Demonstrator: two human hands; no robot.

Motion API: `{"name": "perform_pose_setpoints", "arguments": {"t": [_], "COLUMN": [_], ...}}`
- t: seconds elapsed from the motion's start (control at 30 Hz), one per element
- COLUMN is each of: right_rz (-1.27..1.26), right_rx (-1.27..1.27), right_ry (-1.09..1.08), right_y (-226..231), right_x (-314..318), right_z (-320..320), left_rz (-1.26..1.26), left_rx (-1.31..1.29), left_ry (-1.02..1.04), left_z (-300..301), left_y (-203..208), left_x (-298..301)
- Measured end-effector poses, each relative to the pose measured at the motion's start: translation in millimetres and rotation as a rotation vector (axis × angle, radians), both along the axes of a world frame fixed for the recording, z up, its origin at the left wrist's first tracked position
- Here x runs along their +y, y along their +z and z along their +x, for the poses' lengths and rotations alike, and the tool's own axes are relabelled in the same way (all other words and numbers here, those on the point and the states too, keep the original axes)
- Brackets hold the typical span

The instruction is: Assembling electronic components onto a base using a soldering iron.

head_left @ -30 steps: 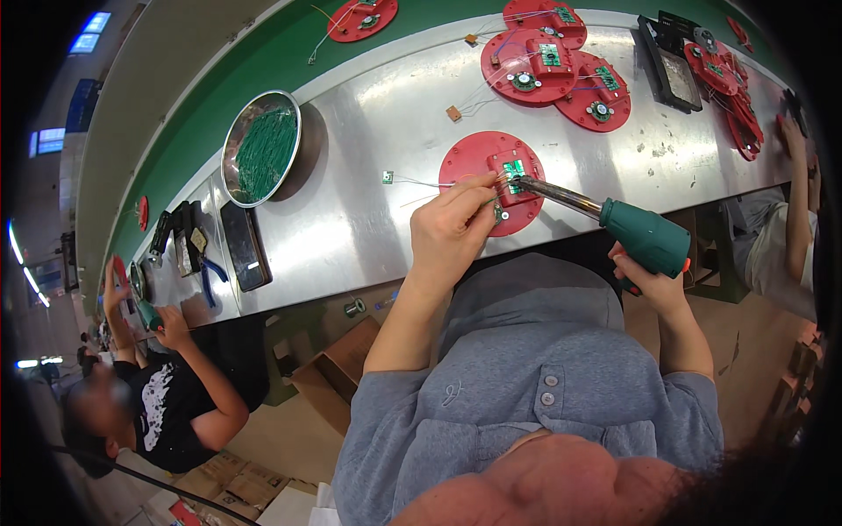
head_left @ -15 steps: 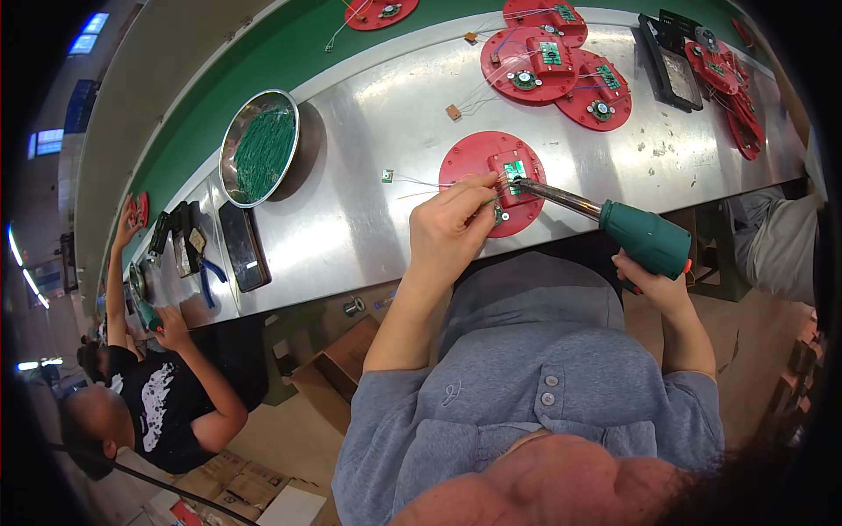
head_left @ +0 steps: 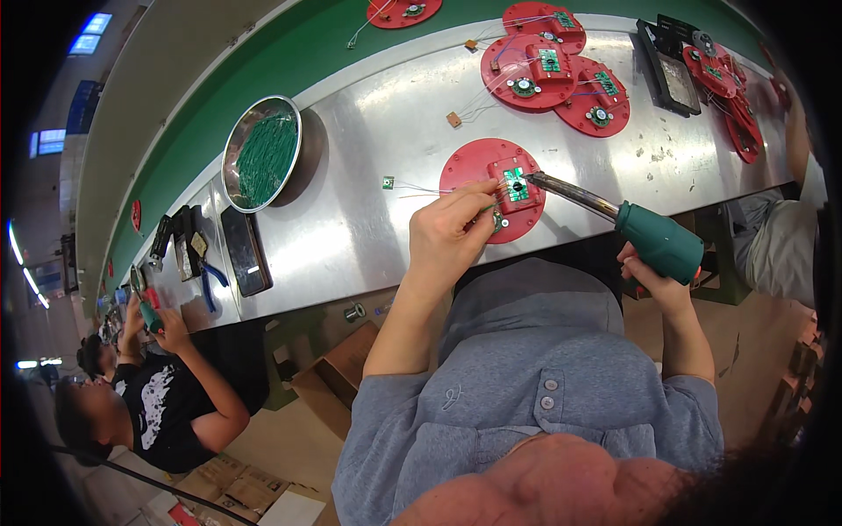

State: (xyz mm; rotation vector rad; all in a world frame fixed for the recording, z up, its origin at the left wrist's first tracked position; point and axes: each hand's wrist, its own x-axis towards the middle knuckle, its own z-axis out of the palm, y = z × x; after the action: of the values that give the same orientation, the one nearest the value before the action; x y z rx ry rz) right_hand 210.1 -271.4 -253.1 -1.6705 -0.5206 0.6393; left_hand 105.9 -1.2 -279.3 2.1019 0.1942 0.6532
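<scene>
In front of me on the metal bench lies a round red plastic disc [head_left: 469, 162] carrying a small green circuit board [head_left: 516, 185]. My left hand [head_left: 449, 232] is closed in a pinch at the board's left edge, on thin wires [head_left: 419, 185]. Those wires trail left to a tiny green board [head_left: 388, 182]. My right hand [head_left: 647, 273] grips a green soldering gun [head_left: 660, 242] from below, its fingers partly hidden by the body. Its metal barrel points left, with the tip just off the right edge of the circuit board.
A steel bowl [head_left: 293, 167] of cut green wires stands left, near a dark phone-like slab [head_left: 246, 250] and blue-handled pliers [head_left: 209, 279]. More red discs [head_left: 495, 83] with boards lie behind; others sit right beside a black tray [head_left: 671, 74]. A co-worker [head_left: 167, 394] works at far left.
My soldering gun has drawn back to the right, its tip coming off the circuit board. My left hand stays about where it was. The co-worker's raised arm has come down toward their tool.
</scene>
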Motion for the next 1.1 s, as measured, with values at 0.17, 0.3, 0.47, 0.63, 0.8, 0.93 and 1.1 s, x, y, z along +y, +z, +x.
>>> {"name": "perform_pose_setpoints", "arguments": {"t": [0.17,0.3,0.47,0.63,0.8,0.93,1.1], "right_rz": [0.009,-0.011,0.008,0.039,0.237,0.385,0.4], "right_rx": [-0.016,0.006,-0.026,-0.006,0.067,0.043,0.048], "right_ry": [-0.011,-0.022,0.005,-0.076,-0.142,-0.175,-0.29], "right_y": [2,-1,-1,-2,0,4,2], "right_x": [1,-1,-3,-8,-3,-7,-23], "right_z": [-1,1,1,2,6,12,26], "left_rz": [0.01,0.021,0.035,-0.029,0.535,0.566,0.541], "left_rx": [0.0,-0.004,0.028,-0.032,0.321,0.591,0.63], "left_ry": [-0.001,-0.005,-0.008,0.139,-0.02,-0.236,0.033], "left_z": [0,0,-3,-9,11,38,99], "left_y": [0,1,7,22,56,48,81], "left_x": [0,1,2,-2,-1,26,133]}}
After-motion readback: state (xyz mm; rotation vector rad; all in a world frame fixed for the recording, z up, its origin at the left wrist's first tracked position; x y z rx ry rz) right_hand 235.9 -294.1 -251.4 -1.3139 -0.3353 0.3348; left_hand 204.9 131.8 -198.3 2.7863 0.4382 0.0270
